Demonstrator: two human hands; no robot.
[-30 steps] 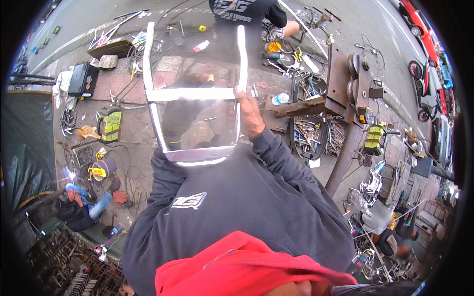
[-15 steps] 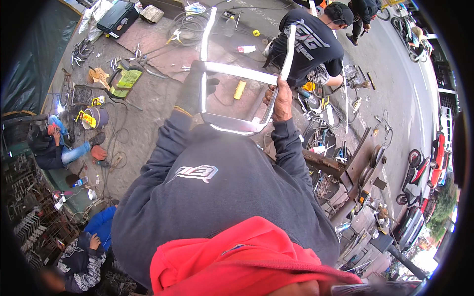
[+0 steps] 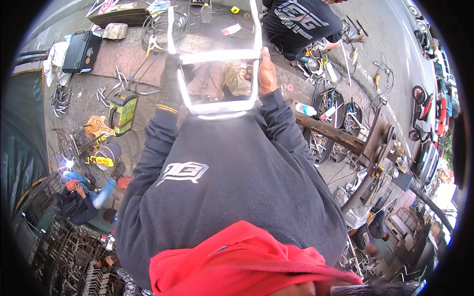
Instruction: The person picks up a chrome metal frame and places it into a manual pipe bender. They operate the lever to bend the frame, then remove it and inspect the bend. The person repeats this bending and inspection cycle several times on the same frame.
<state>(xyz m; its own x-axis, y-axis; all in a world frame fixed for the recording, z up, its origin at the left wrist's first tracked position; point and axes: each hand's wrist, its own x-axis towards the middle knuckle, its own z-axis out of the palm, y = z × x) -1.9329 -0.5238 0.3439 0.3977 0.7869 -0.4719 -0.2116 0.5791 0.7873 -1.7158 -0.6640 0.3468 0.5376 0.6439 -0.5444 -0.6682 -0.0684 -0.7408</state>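
Note:
A shiny metal tube frame is held out in front of my chest. It has two long side bars, a crossbar, and a narrower end towards me. My left hand, in a dark glove, is closed round its left side bar near the crossbar; its fingers are partly hidden. On the opposite side bar, my bare right hand grips just below the crossbar, with fingertips showing inside the frame. Camouflage-patterned cloth shows through the opening.
A co-worker in a black shirt crouches ahead right. Left lie a black toolbox and a green-yellow machine; beyond, a seated person is beside a bright spark. A rusty steel beam and containers of metal pieces stand right.
The metal frame has shifted left in view and its near end now looks more level. Both hands keep their hold. My view has turned, so the surroundings have swung round.

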